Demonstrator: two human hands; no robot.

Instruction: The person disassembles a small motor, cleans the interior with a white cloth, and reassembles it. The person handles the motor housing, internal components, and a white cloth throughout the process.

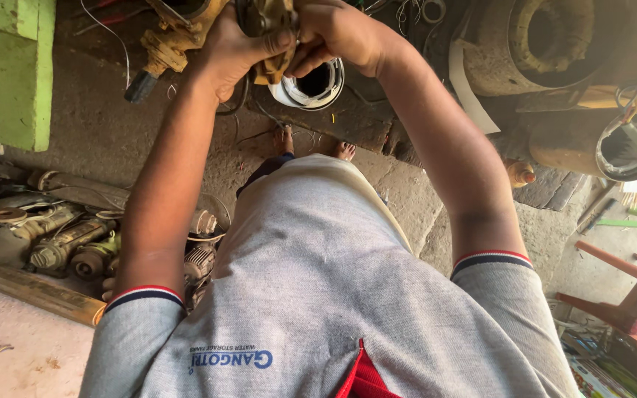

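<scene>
- Two hands in view, both the person's own, raised at the top edge of the view above the floor.
- One rusty, mud-coloured metal part, held between both hands; its upper portion is cut off by the picture's edge.
- Left hand: grip closed around the left side of the metal part, fingers wrapped across its front.
- Right hand: grip pressed together on the right side of the same part, thumb and fingertips pinching its lower edge.
- The part sits directly between the two grips, touching both.
- One white ring-shaped housing with a dark bore, just below the right hand; contact with it cannot be determined.
- Two bare feet on the floor beneath the hands.
- One green bench at upper left, well apart.
- One pile of old motor parts at left.
- One orange chair at lower right.
</scene>
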